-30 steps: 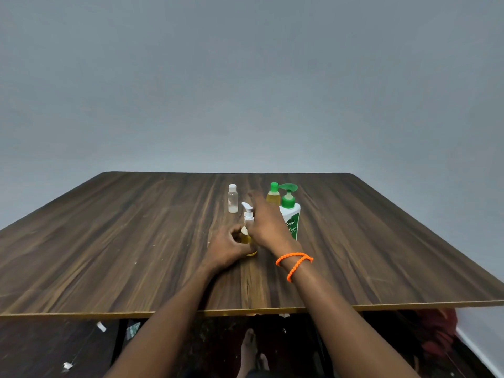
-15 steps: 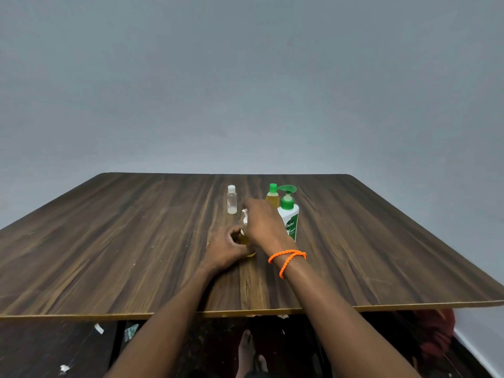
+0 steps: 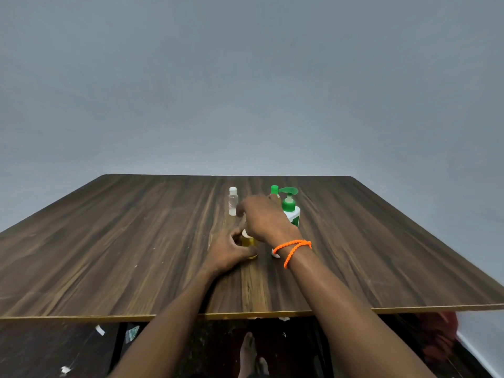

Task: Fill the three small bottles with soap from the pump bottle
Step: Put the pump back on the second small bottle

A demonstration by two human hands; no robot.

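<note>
My left hand (image 3: 230, 251) grips a small bottle of yellow liquid (image 3: 249, 243) standing on the wooden table (image 3: 136, 241). My right hand (image 3: 263, 216), with an orange band on the wrist, curls down over that bottle's white top and hides it. Behind the right hand stands the white pump bottle (image 3: 293, 214) with a green pump head. A small green-capped bottle (image 3: 275, 190) with yellow liquid stands just left of the pump. A small clear bottle (image 3: 233, 204) with a white cap stands further left, apart from both hands.
A small white piece (image 3: 275, 254) lies on the table under my right wrist. The table's front edge (image 3: 81, 317) runs below my forearms. Bare feet (image 3: 249, 353) and paper scraps show on the dark floor beneath.
My right hand has moved left and down over the yellow bottle's white top, which showed a second ago. My left hand has stayed on the bottle.
</note>
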